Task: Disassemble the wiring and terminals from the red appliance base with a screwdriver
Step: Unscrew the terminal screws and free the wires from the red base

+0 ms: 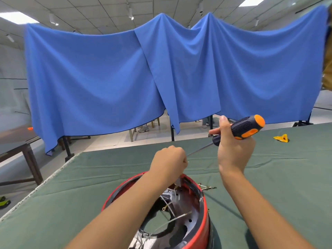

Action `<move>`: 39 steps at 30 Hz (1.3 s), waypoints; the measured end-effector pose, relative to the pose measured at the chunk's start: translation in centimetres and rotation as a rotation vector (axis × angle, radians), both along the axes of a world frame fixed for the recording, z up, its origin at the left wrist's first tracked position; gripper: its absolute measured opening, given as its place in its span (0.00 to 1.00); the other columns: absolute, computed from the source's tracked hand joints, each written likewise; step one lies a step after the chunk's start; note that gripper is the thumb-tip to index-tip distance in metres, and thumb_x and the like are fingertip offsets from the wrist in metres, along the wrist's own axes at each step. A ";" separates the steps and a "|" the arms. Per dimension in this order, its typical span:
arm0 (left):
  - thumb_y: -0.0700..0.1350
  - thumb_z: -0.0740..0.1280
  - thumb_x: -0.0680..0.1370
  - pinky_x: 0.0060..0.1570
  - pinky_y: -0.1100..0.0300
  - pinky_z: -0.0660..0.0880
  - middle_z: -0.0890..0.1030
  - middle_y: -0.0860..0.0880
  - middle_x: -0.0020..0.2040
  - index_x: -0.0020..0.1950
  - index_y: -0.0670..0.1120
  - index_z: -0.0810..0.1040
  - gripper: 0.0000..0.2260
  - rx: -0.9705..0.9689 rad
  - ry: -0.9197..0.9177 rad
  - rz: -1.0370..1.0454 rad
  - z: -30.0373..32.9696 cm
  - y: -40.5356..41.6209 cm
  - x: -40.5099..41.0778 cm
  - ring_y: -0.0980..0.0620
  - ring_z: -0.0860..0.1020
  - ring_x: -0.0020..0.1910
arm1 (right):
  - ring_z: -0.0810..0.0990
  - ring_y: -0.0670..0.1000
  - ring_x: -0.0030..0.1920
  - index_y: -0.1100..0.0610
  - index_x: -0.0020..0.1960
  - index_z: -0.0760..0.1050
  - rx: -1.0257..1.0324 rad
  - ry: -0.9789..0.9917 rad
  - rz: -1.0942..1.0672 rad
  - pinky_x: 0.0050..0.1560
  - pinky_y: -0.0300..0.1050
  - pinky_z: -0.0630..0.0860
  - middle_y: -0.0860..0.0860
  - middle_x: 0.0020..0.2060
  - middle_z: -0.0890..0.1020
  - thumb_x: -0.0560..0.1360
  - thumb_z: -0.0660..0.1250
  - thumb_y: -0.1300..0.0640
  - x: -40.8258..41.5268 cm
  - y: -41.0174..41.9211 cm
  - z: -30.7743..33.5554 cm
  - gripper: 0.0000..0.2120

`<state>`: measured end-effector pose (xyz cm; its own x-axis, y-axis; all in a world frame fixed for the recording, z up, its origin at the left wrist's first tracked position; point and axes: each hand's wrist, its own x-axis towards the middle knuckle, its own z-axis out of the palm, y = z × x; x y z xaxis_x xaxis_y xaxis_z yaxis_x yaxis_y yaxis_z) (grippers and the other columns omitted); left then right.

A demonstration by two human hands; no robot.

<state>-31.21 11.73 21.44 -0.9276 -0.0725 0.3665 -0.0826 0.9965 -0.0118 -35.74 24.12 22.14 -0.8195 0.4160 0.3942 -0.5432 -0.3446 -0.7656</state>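
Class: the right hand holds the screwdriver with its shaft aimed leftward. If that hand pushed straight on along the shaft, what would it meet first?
Probably the left hand: the screwdriver in the right hand points its shaft at that fist's knuckles. Depth is unclear, so it might pass just behind.

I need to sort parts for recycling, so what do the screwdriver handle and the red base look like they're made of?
Screwdriver handle: looks like black rubbery grip, dotted texture, with smooth orange plastic inserts. Red base: glossy red shell, plastic or painted metal, can't tell; shiny inner wall suggests metal.
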 end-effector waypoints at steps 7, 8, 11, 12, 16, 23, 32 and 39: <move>0.50 0.67 0.76 0.43 0.57 0.70 0.81 0.49 0.52 0.56 0.50 0.81 0.11 0.078 -0.088 -0.080 -1.0 1.5 -2.4 0.46 0.78 0.52 | 0.78 0.41 0.27 0.61 0.37 0.79 -0.015 0.034 -0.040 0.32 0.32 0.74 0.42 0.26 0.82 0.75 0.70 0.52 -0.7 0.7 0.3 0.14; 0.48 0.67 0.76 0.46 0.57 0.71 0.81 0.49 0.54 0.58 0.50 0.80 0.11 0.104 -0.098 -0.087 -0.9 1.2 -2.2 0.47 0.77 0.54 | 0.78 0.40 0.26 0.60 0.36 0.78 -0.026 0.040 -0.038 0.32 0.31 0.73 0.43 0.26 0.82 0.75 0.70 0.52 -0.7 0.7 0.4 0.13; 0.43 0.63 0.77 0.48 0.57 0.74 0.82 0.52 0.53 0.55 0.51 0.82 0.11 0.197 -0.057 -0.088 -0.3 -0.3 -0.7 0.49 0.78 0.52 | 0.78 0.41 0.27 0.55 0.32 0.77 -0.037 0.043 -0.021 0.32 0.32 0.74 0.44 0.26 0.82 0.75 0.70 0.52 -0.3 0.7 0.5 0.14; 0.42 0.62 0.77 0.48 0.57 0.74 0.82 0.53 0.52 0.54 0.51 0.82 0.11 0.212 -0.038 -0.077 -0.1 -0.9 0.1 0.50 0.78 0.51 | 0.78 0.42 0.27 0.54 0.32 0.77 -0.035 0.041 -0.011 0.33 0.34 0.75 0.45 0.26 0.82 0.75 0.70 0.52 -0.2 0.6 0.5 0.14; 0.42 0.62 0.76 0.45 0.58 0.75 0.82 0.55 0.47 0.49 0.50 0.83 0.10 0.253 0.055 0.026 0.1 -3.6 3.6 0.52 0.79 0.47 | 0.77 0.43 0.27 0.57 0.32 0.78 -0.019 0.034 0.032 0.33 0.36 0.76 0.46 0.26 0.82 0.75 0.70 0.51 0.6 -0.1 0.7 0.15; 0.43 0.59 0.76 0.51 0.54 0.73 0.78 0.50 0.55 0.56 0.49 0.78 0.12 0.250 0.021 0.359 -2.4 -6.9 8.0 0.47 0.74 0.56 | 0.74 0.42 0.23 0.59 0.27 0.74 -0.005 0.121 0.051 0.30 0.31 0.72 0.48 0.21 0.79 0.72 0.68 0.48 3.0 -0.8 1.6 0.20; 0.46 0.58 0.76 0.58 0.52 0.67 0.69 0.47 0.63 0.68 0.48 0.65 0.19 0.156 -0.142 0.301 -4.9 -6.6 7.5 0.45 0.68 0.62 | 0.74 0.42 0.23 0.59 0.26 0.72 -0.024 0.240 0.162 0.32 0.29 0.71 0.48 0.20 0.78 0.72 0.66 0.54 5.7 -2.0 2.3 0.18; 0.43 0.62 0.72 0.66 0.51 0.65 0.70 0.49 0.67 0.73 0.50 0.63 0.28 0.350 -0.204 0.113 -3.7 -8.0 6.2 0.47 0.67 0.66 | 0.74 0.43 0.23 0.63 0.30 0.72 0.123 0.243 0.247 0.30 0.30 0.72 0.49 0.20 0.78 0.70 0.63 0.58 5.6 -3.2 0.4 0.13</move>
